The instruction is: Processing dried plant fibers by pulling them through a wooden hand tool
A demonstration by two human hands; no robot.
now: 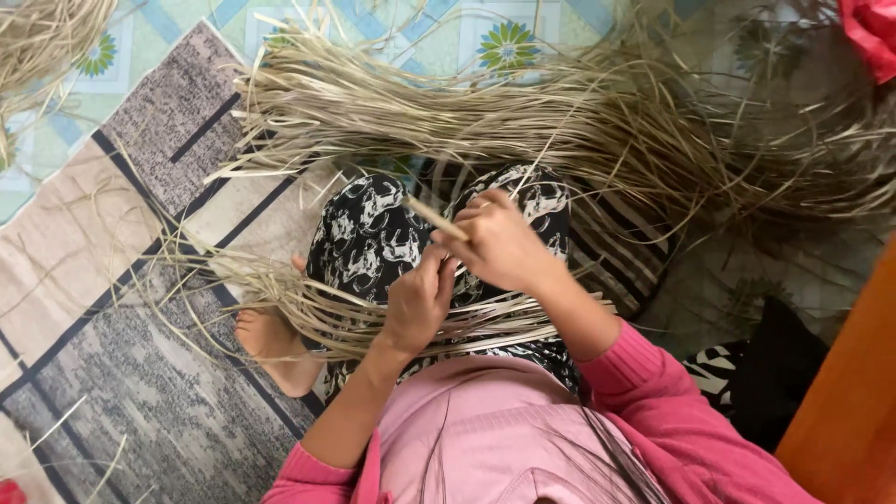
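Note:
I sit on the floor with a bundle of pale dried reed strips [308, 308] lying across my lap, over black-and-white patterned trousers [373, 233]. My left hand [418, 303] pinches strips just above the bundle, fingers closed on them. My right hand [499, 243] is closed around a thin wooden stick [431, 217] that points up and to the left, and touches the same strips. The two hands meet over my knees. My bare foot [271, 341] shows under the strips at left.
A large loose heap of dried reed strips [560, 121] spreads across the floor beyond my knees. A grey and beige patterned mat [121, 280] covers the left floor. An orange wooden surface [849, 401] stands at right, red cloth [873, 33] at top right.

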